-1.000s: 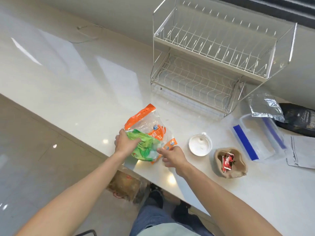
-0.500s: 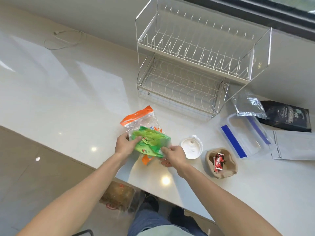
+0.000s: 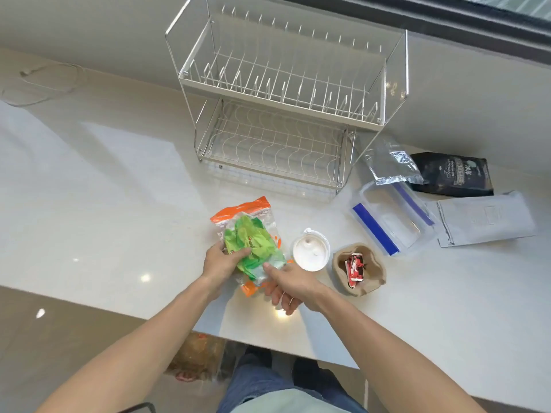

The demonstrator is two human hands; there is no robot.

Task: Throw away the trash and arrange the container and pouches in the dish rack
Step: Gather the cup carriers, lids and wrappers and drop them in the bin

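A crumpled green wrapper (image 3: 253, 248) lies on a clear bag with orange trim (image 3: 243, 208) near the counter's front edge. My left hand (image 3: 222, 260) grips the green wrapper at its left side. My right hand (image 3: 290, 286) rests at the bundle's right end, thumb on the wrapper, fingers curled over the orange edge. The two-tier wire dish rack (image 3: 283, 114) stands behind, with nothing in it. A clear container with blue clips (image 3: 390, 222) sits to the right, with a silver pouch (image 3: 390, 163), a black pouch (image 3: 453, 174) and a white pouch (image 3: 486, 222) around it.
A white round lid (image 3: 311, 250) lies just right of my hands. A brown crumpled paper cup (image 3: 359, 269) holds a red wrapper. A coiled cable (image 3: 44, 84) lies at the far left. Below the counter edge a bag with brown contents (image 3: 198, 357) stands by my feet.
The green wrapper has been pressed into a tighter bundle on the orange-trimmed bag. My right hand has shifted from the bag's corner onto the bundle's right end. The view has tilted up.
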